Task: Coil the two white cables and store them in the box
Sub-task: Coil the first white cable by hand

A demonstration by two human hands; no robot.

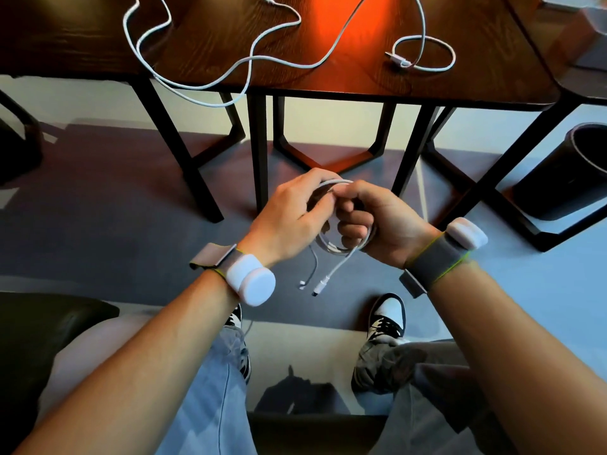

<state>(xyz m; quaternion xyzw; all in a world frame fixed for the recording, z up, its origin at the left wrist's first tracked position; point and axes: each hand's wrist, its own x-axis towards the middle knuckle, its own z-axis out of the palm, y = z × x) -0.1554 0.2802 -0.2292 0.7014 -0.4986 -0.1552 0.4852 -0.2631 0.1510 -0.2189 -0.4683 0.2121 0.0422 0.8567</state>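
A white cable wound into a small coil (331,249) hangs between my two hands above the floor, in front of my knees. My left hand (289,218) pinches the top of the coil. My right hand (377,224) has its fingers curled through and around the loop. Two plug ends (317,285) dangle below the coil. Loose white cable (249,59) sprawls in long bends over the dark wooden table (328,27), and one bend droops over the near edge. Its plug end curls into a small loop (423,55) at the right. No box is clearly visible.
Black table legs (256,142) stand just beyond my hands. A black round bin (565,172) sits on the floor at the right. A dark seat (33,339) is at my left. My legs and shoes (387,316) are below.
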